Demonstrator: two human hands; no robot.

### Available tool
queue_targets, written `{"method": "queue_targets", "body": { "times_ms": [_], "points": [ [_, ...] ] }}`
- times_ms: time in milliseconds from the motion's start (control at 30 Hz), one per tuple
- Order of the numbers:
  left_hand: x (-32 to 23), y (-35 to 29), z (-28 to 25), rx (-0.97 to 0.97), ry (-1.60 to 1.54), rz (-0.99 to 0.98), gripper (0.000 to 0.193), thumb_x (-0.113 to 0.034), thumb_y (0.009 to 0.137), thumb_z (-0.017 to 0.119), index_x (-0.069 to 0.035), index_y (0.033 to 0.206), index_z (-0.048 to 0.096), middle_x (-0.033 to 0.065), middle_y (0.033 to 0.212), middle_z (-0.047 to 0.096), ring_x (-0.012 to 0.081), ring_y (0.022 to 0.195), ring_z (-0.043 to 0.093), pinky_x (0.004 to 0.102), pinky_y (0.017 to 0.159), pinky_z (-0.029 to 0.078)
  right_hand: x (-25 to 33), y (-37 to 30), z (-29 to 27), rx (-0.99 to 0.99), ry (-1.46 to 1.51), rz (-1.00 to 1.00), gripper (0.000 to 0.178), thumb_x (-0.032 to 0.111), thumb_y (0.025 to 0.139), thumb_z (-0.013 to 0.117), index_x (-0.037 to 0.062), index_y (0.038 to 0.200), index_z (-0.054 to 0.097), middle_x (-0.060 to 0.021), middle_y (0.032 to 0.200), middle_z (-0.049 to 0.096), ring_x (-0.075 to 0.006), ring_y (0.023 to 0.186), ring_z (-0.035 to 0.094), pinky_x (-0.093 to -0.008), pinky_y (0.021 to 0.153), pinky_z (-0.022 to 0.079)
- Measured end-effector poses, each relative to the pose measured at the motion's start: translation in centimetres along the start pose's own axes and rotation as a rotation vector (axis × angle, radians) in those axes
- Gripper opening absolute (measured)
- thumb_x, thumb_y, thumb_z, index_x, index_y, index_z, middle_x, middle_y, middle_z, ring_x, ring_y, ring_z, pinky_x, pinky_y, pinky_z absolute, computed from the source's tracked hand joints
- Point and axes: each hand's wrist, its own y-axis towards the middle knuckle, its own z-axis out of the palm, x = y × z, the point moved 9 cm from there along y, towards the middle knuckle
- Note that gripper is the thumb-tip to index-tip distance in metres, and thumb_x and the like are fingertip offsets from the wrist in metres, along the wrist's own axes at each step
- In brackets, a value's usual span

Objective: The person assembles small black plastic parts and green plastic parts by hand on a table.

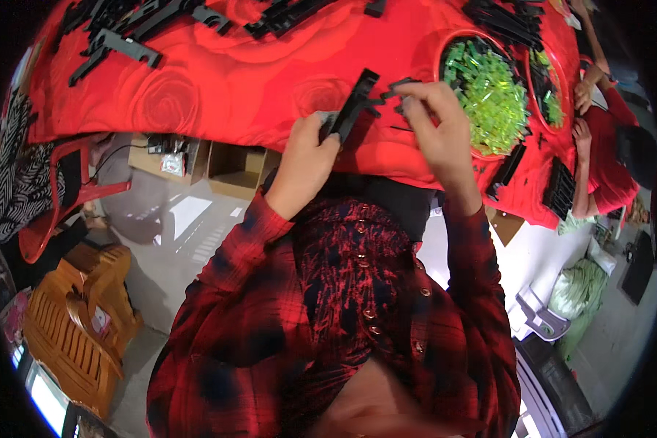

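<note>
My left hand (301, 162) is closed round the lower end of a long black plastic part (360, 97), which tilts up and to the right above the red tablecloth. Just right of its upper end, the thumb and fingers of my right hand (442, 131) pinch a small dark piece (404, 85), partly hidden by the fingertips. Close beside that hand stands a red bowl (439, 60) heaped with small translucent green pieces (493, 102). Several more black plastic parts (128, 47) lie at the far left of the table.
A second red bowl (561, 82) holds green and dark pieces. More black parts (559, 188) lie at the right edge. Another person's hand (583, 139) rests there. Below the table are cardboard boxes (239, 179), with a red chair (55, 186) and wooden chair (73, 328) at left.
</note>
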Motion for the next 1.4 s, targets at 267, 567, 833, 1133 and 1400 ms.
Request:
{"method": "queue_targets", "body": {
  "times_ms": [267,567,833,1133,1400],
  "points": [
    [-1.4,-0.4,-0.2,-0.054,0.096,0.09,0.033,-0.005,0.084,0.057,0.004,0.115,0.056,0.0262,0.101,0.055,0.0402,0.096,0.055,0.0426,0.086,0.045,2.2,-2.2,6.2,0.126,-0.277,-0.144,0.011,0.01,0.083,0.067,0.0048,0.093,0.067,-0.0123,0.089,0.056,-0.0327,0.083,0.057,-0.0434,0.073,0.046],
    [-0.9,-0.8,1.7,0.258,-0.503,-0.111,0.04,-0.02,0.095,0.064,0.003,0.125,0.053,0.0126,0.111,0.054,0.0205,0.104,0.054,0.0332,0.091,0.044,0.6,-2.4,5.9,0.173,-0.169,0.038,0.013,0.014,0.086,0.066,0.0018,0.089,0.065,-0.0141,0.09,0.057,-0.0337,0.087,0.058,-0.0441,0.077,0.046],
    [-2.3,-0.5,1.0,0.175,-0.091,0.101,0.042,-0.017,0.097,0.064,0.0,0.133,0.052,0.0054,0.12,0.05,0.0135,0.115,0.048,0.0286,0.101,0.037,0.1,-2.7,5.8,0.199,-0.219,0.083,0.016,0.01,0.083,0.068,0.0013,0.094,0.061,-0.0158,0.094,0.057,-0.037,0.089,0.057,-0.0454,0.078,0.044],
    [-2.2,-0.4,0.7,0.082,-0.122,0.146,0.041,-0.018,0.094,0.066,-0.001,0.13,0.054,0.0032,0.113,0.049,0.0128,0.107,0.049,0.0283,0.097,0.038,-0.1,-2.4,5.6,0.127,-0.108,0.108,0.018,0.009,0.08,0.071,0.0029,0.093,0.059,-0.0144,0.091,0.056,-0.0357,0.087,0.056,-0.0442,0.077,0.043],
    [-1.3,0.7,0.6,0.143,-0.331,0.084,0.049,-0.028,0.092,0.07,-0.003,0.133,0.056,0.0092,0.116,0.052,0.0202,0.112,0.049,0.0314,0.098,0.039,-0.6,-1.9,5.0,0.097,0.018,0.186,0.009,0.006,0.086,0.069,0.0028,0.092,0.063,-0.0095,0.089,0.055,-0.0214,0.079,0.057,-0.0335,0.072,0.048]
  ]
}}
